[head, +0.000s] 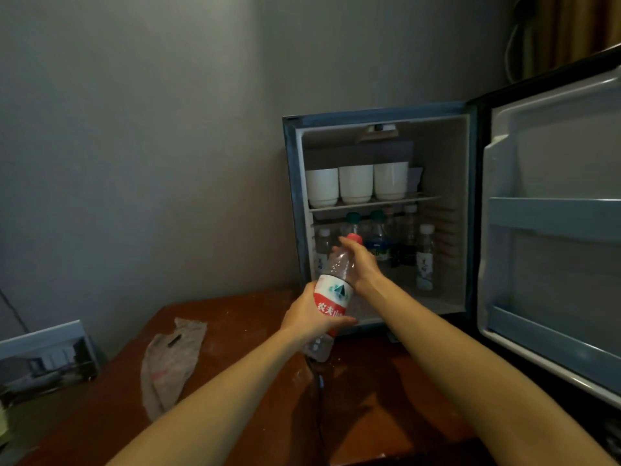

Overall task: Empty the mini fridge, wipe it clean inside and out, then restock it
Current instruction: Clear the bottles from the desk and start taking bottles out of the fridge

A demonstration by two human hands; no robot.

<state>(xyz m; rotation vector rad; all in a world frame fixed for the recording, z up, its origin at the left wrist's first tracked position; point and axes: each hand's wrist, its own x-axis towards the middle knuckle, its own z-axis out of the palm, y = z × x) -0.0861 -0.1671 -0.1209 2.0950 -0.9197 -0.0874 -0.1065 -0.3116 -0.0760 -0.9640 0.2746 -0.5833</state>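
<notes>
Grey walls backed one open mini fridge on a wooden table. Beyond the grip stood three white cups and about six bottles. One red-capped water bottle was clasped low by the left hand, its neck by the right hand; one plastic bag lay left.

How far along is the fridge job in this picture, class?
Done: the fridge door is open, and its shelves look bare. In hand: the left hand grips a red-label bottle at its middle while the right hand holds its neck. Left: three white cups and several bottles are inside; whether this is emptying or restocking cannot be told.
</notes>
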